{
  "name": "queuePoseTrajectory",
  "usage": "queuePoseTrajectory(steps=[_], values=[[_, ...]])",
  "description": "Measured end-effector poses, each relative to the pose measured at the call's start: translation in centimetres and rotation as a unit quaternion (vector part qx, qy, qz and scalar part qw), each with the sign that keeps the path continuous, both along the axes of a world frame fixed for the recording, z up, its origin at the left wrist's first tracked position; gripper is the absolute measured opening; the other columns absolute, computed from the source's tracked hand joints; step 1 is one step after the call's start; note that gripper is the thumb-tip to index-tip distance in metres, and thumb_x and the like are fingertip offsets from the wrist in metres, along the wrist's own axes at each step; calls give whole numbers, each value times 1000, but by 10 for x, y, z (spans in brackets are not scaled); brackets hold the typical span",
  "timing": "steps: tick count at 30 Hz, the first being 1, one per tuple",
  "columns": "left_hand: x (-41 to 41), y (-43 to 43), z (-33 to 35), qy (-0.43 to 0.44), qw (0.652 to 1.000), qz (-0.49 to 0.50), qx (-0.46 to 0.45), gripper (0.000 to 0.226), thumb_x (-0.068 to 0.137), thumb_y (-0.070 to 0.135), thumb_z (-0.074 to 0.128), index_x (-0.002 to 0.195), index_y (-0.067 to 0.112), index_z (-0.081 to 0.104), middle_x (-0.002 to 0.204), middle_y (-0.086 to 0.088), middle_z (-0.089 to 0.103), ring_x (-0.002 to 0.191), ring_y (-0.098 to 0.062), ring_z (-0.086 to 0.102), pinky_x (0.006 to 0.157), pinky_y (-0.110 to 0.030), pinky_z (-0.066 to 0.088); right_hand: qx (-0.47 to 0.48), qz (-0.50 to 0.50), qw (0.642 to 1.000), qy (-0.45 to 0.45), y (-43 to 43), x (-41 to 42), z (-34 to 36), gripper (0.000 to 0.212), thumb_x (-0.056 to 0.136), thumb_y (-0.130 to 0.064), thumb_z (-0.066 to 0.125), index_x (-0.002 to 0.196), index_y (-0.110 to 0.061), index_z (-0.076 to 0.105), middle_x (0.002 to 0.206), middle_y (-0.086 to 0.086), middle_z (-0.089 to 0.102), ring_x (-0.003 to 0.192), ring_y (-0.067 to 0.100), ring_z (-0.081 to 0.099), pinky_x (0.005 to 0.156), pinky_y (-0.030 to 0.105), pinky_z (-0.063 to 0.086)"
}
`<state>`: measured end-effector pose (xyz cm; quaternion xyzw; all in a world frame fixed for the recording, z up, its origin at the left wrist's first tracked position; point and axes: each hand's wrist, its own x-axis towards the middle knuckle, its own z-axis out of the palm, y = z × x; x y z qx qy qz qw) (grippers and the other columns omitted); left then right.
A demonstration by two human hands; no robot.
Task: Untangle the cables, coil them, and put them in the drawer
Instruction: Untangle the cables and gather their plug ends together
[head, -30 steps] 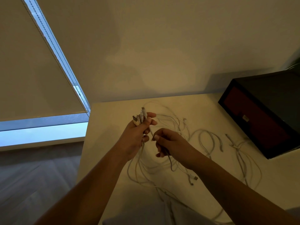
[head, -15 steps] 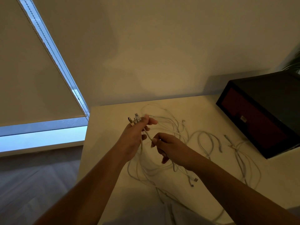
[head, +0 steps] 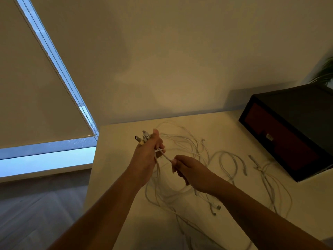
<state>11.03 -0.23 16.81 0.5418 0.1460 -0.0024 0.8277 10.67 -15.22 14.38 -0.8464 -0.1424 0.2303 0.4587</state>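
Observation:
Several white cables (head: 187, 147) lie tangled on a cream table (head: 119, 159). My left hand (head: 146, 156) is raised above the table and grips a bunch of cable ends, with the plugs (head: 143, 138) sticking out above its fingers. My right hand (head: 191, 169) is just right of it and lower, pinching one white cable that runs taut up to the left hand. Loops hang from both hands down to the table. More loose cable (head: 270, 181) lies to the right. A dark box with a red drawer front (head: 281, 139) stands at the right, its drawer closed.
The table's left edge drops to a wooden floor (head: 36, 204). A window with a lowered blind (head: 36, 98) is at the left, a plain wall behind. Plant leaves (head: 324, 73) show at the far right above the box.
My right hand has slid down and right along the cable, drawing a short stretch taut from the left hand. The left hand keeps its grip on the plugs.

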Motion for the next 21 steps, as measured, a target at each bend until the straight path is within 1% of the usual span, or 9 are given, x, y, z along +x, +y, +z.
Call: queuePoseTrajectory(steps=[4,6,8,9,11,15,18,19,21], values=[[2,6,-3,-14,997,-38,67,40,100,32,40,70,13,58,70,6,62,91,-17,54,92,-42,42,84,-8,996,24,3,1,5,29,103,-28,38,91,-13,60,67,-1,51,57,5,48,59,24,45],[-1,4,-3,-14,995,-66,77,41,99,35,39,77,12,64,77,4,66,95,-18,55,84,-37,46,143,-16,989,41,8,3,10,30,103,-27,39,90,-12,61,69,3,53,60,11,50,59,24,46],[-5,1,-3,-16,990,-101,95,44,99,37,36,84,13,70,82,2,68,90,-16,58,72,-28,47,170,-28,984,54,13,5,15,32,102,-29,40,86,-12,62,68,3,52,58,11,49,59,25,46],[-5,1,-2,-19,988,-114,99,44,98,39,36,86,16,72,83,1,69,89,-16,59,71,-28,46,176,-34,982,67,15,6,17,32,102,-30,42,84,-12,62,66,3,51,56,11,48,59,26,46],[-5,2,-3,-25,985,-135,102,45,93,46,38,90,20,75,91,-2,69,97,-16,61,74,-30,46,185,-45,975,115,16,8,20,32,100,-33,45,81,-13,61,62,1,49,53,11,44,60,28,45],[-4,6,-3,-26,977,-180,114,46,87,50,41,101,22,74,106,0,71,110,-12,61,76,-29,46,204,-48,954,214,15,8,23,33,97,-35,46,75,-14,58,56,-2,43,49,12,35,58,28,38],[-6,4,-4,-24,974,-187,124,49,87,50,41,104,18,73,112,0,71,112,-11,62,80,-36,48,185,-29,959,213,16,8,22,34,98,-36,46,74,-14,56,56,-2,40,50,11,32,56,26,35],[-6,3,-4,-27,975,-185,122,48,87,49,41,101,18,74,112,-1,71,112,-12,62,85,-41,48,173,-25,963,203,16,9,21,35,98,-36,46,74,-14,55,55,-2,40,50,11,32,55,25,35],[-6,1,-3,-32,978,-181,103,46,87,46,42,94,15,75,114,-1,71,112,-17,63,89,-42,48,145,-21,972,182,16,11,20,36,99,-37,46,73,-13,55,52,-6,40,50,11,33,54,24,36]])
